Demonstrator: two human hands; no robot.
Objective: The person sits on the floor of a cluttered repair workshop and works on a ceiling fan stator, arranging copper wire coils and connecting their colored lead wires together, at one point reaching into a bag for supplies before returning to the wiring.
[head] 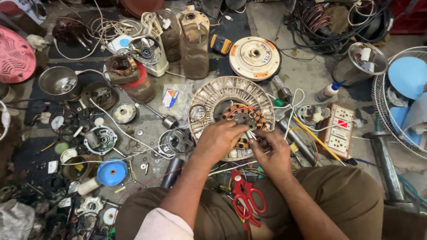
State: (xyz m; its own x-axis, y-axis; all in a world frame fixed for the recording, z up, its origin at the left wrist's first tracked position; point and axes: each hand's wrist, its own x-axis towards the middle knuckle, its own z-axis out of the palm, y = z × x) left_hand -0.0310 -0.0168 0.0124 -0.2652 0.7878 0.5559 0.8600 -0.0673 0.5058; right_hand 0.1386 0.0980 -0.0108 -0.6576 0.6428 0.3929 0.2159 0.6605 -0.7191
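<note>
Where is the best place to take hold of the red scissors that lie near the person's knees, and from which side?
Probably by the red scissors at their two handle loops, coming from above. They lie flat on the floor between the person's knees, loops toward the person, and their blades point away toward the motor stator.

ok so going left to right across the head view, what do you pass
pink round plastic grille → steel bowl → blue plastic disc → left hand on the round wound fan motor → right hand → white switch board → wire fan guard with blue blades
</note>
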